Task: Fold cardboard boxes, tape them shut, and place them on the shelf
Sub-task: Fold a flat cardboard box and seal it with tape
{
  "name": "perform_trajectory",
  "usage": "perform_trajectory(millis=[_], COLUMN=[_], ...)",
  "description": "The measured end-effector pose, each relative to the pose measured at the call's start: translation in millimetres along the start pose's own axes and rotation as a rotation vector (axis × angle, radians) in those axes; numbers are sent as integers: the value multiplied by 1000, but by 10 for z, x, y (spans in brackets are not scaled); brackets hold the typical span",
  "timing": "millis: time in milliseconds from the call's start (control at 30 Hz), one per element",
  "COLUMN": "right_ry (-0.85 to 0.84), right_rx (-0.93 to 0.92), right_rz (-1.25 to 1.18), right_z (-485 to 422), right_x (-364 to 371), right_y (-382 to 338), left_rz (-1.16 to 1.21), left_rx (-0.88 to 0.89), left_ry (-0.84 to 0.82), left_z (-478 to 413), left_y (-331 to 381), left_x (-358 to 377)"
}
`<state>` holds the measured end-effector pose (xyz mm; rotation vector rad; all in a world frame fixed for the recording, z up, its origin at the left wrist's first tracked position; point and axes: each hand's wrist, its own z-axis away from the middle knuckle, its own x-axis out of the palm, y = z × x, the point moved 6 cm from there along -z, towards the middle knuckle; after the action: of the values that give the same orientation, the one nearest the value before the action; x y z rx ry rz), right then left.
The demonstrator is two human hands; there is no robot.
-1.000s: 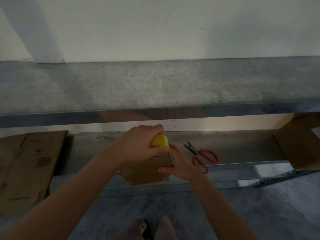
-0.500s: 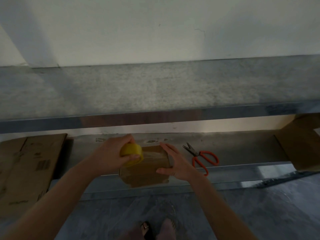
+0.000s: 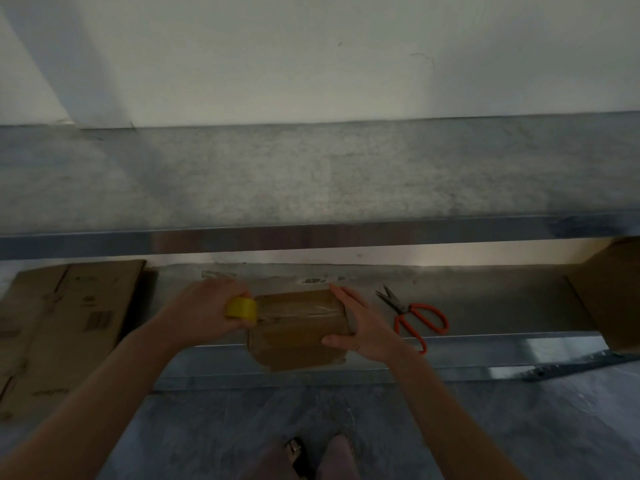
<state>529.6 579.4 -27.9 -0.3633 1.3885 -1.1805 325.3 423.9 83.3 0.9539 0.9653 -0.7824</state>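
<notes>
A small brown cardboard box (image 3: 294, 327) stands on the lower metal shelf (image 3: 485, 344), at its front edge. A clear strip of tape runs across the box top. My left hand (image 3: 204, 311) grips a yellow tape roll (image 3: 241, 308) at the box's upper left edge. My right hand (image 3: 360, 323) presses flat against the box's right side, fingers straight and thumb on the front face.
Red-handled scissors (image 3: 414, 315) lie on the shelf just right of the box. Flattened cardboard boxes (image 3: 65, 327) are stacked at the left. Another brown box (image 3: 613, 292) stands at the far right. An upper shelf (image 3: 311, 188) spans above. My feet (image 3: 318, 455) show on the grey floor.
My left hand has drawn the yellow tape roll leftward across the box top to its left edge, leaving tape behind. My right hand stays against the right side.
</notes>
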Motion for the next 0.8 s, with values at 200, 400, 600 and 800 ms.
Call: perform_trajectory(millis=[200, 400, 600, 800], right_ry=[-5, 2, 23, 21], right_rx=[-32, -28, -32, -58], right_rz=[-27, -4, -88, -96], right_z=[-24, -44, -80, -124], right_x=[20, 7, -16, -3], right_y=[-13, -19, -22, -14], left_rz=[-22, -253, -223, 94], left_rx=[-2, 9, -23, -64], left_ry=[16, -9, -28, 40], left_z=[8, 7, 55, 233], left_y=[-13, 18, -139, -313], left_x=[-1, -2, 118, 207])
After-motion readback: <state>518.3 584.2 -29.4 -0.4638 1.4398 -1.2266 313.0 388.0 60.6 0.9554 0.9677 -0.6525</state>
